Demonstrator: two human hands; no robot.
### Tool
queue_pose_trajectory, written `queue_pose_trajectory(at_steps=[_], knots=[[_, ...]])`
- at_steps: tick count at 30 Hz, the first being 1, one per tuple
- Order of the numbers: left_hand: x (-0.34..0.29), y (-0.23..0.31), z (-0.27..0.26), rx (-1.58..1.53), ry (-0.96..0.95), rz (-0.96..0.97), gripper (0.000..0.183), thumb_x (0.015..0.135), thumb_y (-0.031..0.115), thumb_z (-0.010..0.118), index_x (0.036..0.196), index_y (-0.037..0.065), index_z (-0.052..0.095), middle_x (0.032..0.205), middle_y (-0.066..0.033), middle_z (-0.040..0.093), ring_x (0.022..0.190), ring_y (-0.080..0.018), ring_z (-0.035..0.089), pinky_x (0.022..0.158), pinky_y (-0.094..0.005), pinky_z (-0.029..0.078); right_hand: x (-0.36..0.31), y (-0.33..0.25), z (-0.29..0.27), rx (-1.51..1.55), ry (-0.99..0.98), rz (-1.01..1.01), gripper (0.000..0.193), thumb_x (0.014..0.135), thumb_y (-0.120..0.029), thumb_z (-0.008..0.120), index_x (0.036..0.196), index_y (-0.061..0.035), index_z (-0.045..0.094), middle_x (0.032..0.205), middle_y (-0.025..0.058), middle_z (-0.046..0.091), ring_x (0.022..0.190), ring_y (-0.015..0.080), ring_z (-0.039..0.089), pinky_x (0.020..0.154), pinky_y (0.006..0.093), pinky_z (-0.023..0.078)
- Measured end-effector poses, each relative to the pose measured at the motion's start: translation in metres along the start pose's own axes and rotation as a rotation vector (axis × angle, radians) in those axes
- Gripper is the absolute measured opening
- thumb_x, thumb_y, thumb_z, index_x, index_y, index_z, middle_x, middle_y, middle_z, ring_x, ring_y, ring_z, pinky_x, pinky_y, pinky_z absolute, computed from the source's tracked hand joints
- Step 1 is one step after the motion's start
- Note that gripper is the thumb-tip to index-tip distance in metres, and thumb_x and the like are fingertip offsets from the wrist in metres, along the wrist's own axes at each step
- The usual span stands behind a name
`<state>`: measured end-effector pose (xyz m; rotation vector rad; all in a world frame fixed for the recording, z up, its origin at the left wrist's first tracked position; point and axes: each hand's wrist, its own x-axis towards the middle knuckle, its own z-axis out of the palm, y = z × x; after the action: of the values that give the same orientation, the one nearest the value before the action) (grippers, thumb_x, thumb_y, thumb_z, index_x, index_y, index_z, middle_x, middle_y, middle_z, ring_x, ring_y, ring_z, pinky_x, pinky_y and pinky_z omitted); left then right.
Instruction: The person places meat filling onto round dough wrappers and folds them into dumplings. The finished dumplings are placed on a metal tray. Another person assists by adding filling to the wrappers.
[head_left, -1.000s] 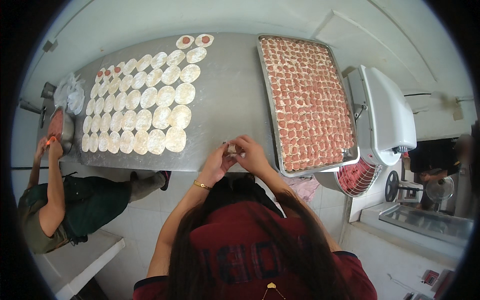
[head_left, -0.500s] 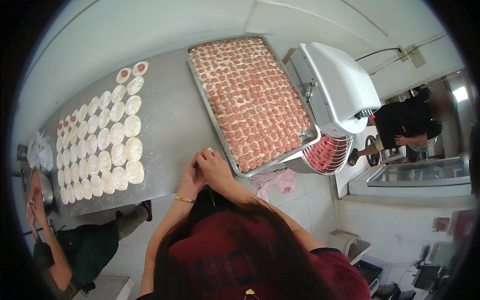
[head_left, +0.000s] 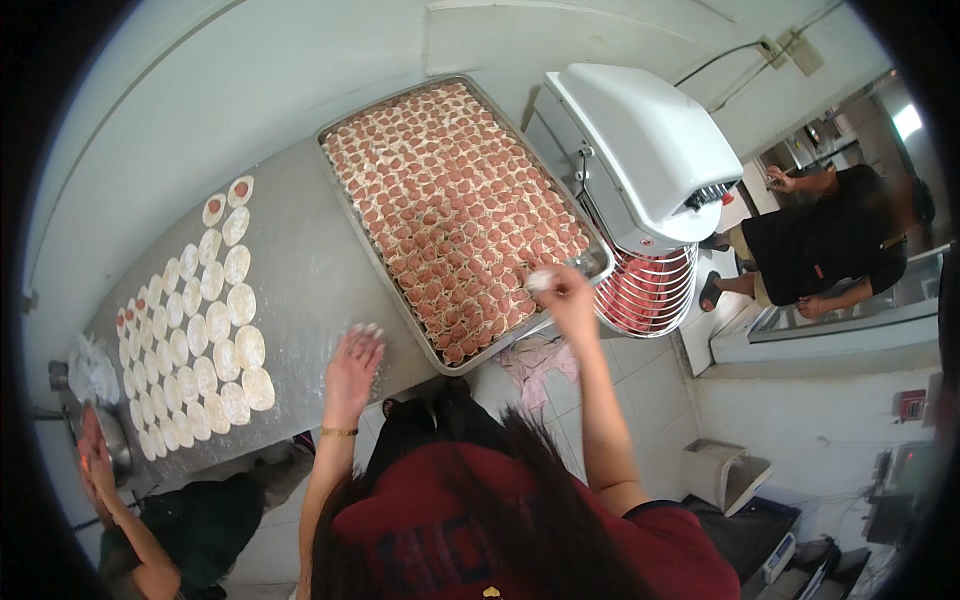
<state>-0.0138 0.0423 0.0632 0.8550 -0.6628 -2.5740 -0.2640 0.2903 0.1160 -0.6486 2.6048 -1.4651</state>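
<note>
My right hand (head_left: 568,300) is over the near right part of a large metal tray (head_left: 408,308). Its fingers pinch a small white piece of dough (head_left: 540,281); whether filling is inside I cannot tell. Rows of small open-topped dumplings (head_left: 450,200) with pink meat filling cover the tray. My left hand (head_left: 354,365) is at the front of the steel table (head_left: 300,220), left of the tray, with its floury fingers stretched out and nothing held. Farther left lie rows of flat round dough wrappers (head_left: 217,322). A few wrappers at the far edge carry a lump of pink meat (head_left: 214,206).
Right of the tray stands a white mixer (head_left: 640,150) with a wire guard over red contents. A pink cloth (head_left: 540,368) hangs below the tray's near edge. At the far left a co-worker's hands (head_left: 97,468) are at a metal bowl (head_left: 118,450). Another person (head_left: 815,240) stands at the right.
My hands have parted from each other. The right has moved right, over the tray, with the dough piece; the left has moved down and left and opened. My view has shifted slightly.
</note>
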Motion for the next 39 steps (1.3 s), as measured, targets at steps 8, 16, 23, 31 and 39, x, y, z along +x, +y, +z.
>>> queue_pose_trajectory(at_steps=[8, 16, 23, 31, 39], knots=[[-0.022, 0.004, -0.071, 0.359, 0.465, 0.162, 0.027, 0.096, 0.027, 0.047, 0.110, 0.006, 0.054, 0.102, -0.0059, 0.061, 0.097, -0.0180, 0.060, 0.085, -0.0298, 0.049, 0.025, 0.094, -0.093, 0.011, 0.306, 0.228, 0.036, 0.065, -0.007, 0.066, 0.101, -0.0043, 0.066, 0.078, 0.0077, 0.066, 0.064, 0.0149, 0.064, 0.060, 0.0288, 0.049], [-0.009, -0.011, -0.083, 0.597, 0.470, 0.292, 0.020, 0.097, 0.020, 0.046, 0.104, 0.004, 0.056, 0.086, -0.0040, 0.062, 0.074, -0.0105, 0.060, 0.063, -0.0219, 0.048, 0.061, 0.086, -0.062, -0.177, 0.068, 0.083, 0.032, 0.065, -0.007, 0.064, 0.097, -0.0034, 0.067, 0.080, 0.0191, 0.064, 0.075, 0.0328, 0.063, 0.069, 0.0381, 0.049], [-0.011, -0.016, -0.080, 0.579, 0.465, 0.355, 0.020, 0.097, 0.017, 0.045, 0.101, 0.002, 0.057, 0.083, -0.0055, 0.063, 0.070, -0.0098, 0.059, 0.060, -0.0212, 0.047, 0.078, 0.078, -0.050, -0.426, 0.001, 0.105, 0.033, 0.063, -0.010, 0.068, 0.095, -0.0026, 0.067, 0.076, 0.0160, 0.064, 0.071, 0.0300, 0.063, 0.066, 0.0372, 0.049], [-0.007, -0.019, -0.087, 0.606, 0.492, 0.367, 0.019, 0.096, 0.017, 0.047, 0.100, 0.003, 0.058, 0.081, -0.0040, 0.063, 0.068, -0.0084, 0.059, 0.059, -0.0198, 0.047, 0.081, 0.086, -0.049, -0.470, -0.117, 0.177, 0.034, 0.061, -0.014, 0.070, 0.093, -0.0026, 0.067, 0.078, 0.0176, 0.066, 0.076, 0.0318, 0.065, 0.072, 0.0380, 0.051], [-0.004, -0.020, -0.093, 0.563, 0.453, 0.372, 0.017, 0.096, 0.017, 0.049, 0.099, 0.004, 0.059, 0.080, -0.0034, 0.063, 0.067, -0.0078, 0.058, 0.059, -0.0200, 0.047, 0.093, 0.097, -0.032, -0.585, -0.153, 0.306, 0.034, 0.057, -0.020, 0.071, 0.088, -0.0060, 0.070, 0.086, 0.0185, 0.067, 0.083, 0.0330, 0.065, 0.077, 0.0377, 0.051]])
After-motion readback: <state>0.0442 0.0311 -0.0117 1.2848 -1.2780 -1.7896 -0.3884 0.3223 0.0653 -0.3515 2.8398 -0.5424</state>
